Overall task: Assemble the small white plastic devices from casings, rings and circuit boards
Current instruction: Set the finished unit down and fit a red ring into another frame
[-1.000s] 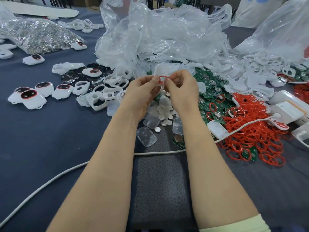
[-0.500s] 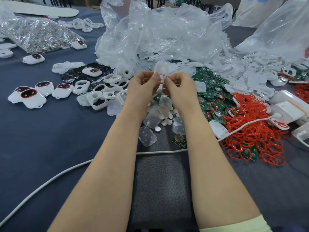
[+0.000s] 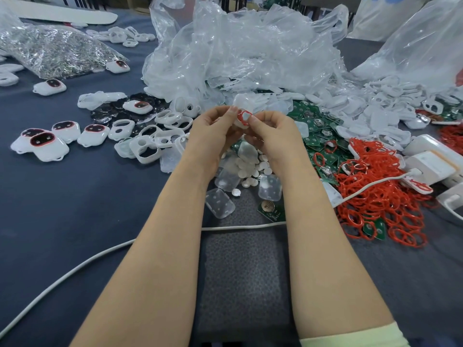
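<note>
Both hands meet on one small piece. The left hand pinches the white casing by its left edge between thumb and forefinger. The right hand pinches the red ring against the casing's right side, with its other fingers curled underneath. Whether the ring is fully seated on the rim cannot be told.

Half a second ago the ring showed only as a thin red line stretched between the fingertips. Now it shows as a nearly full loop lying on the casing's face, turned up toward the camera. The hands have stayed almost in place, sinking only slightly, and nothing on the table has shifted.

The held casing hovers just in front of the crumpled clear bag, close to its near edge and above the table.

- The green circuit boards spread from the bag's near right foot.
- The loose red rings pile lies beyond those boards, further right and nearer the person.
- The empty white frames sit at the bag's near left.
- The finished devices lie further left of the bag, well apart from it.
- The translucent covers and white discs lie in front of the bag, under the wrists.
- A white cable crosses the table nearer the person than all of these.
</note>
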`<control>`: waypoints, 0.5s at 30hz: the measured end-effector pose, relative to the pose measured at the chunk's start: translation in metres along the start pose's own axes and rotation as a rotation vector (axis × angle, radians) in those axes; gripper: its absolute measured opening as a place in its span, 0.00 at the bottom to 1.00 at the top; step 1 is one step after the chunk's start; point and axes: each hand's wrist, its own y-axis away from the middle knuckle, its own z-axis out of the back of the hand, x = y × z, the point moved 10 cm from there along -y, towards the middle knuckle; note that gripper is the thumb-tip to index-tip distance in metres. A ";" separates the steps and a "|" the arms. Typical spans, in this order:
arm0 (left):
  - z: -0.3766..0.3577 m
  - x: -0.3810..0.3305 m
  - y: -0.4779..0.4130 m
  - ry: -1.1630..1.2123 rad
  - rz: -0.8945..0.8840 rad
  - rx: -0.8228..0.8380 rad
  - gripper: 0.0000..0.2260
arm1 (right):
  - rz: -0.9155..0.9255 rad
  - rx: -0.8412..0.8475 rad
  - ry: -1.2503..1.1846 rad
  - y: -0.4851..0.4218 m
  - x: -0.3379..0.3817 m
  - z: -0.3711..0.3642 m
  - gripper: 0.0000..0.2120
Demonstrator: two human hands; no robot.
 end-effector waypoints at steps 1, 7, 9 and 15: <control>0.001 0.000 0.000 0.011 0.003 -0.005 0.05 | -0.009 0.011 -0.026 0.000 0.000 0.000 0.07; 0.004 -0.003 -0.002 -0.062 -0.037 -0.035 0.05 | -0.005 -0.001 -0.016 -0.002 -0.001 0.001 0.06; 0.002 -0.003 -0.002 -0.095 -0.054 -0.031 0.05 | 0.010 -0.012 0.039 -0.003 0.000 0.001 0.06; 0.003 -0.003 -0.004 -0.130 -0.065 -0.026 0.05 | 0.044 -0.015 0.103 -0.002 0.004 0.001 0.07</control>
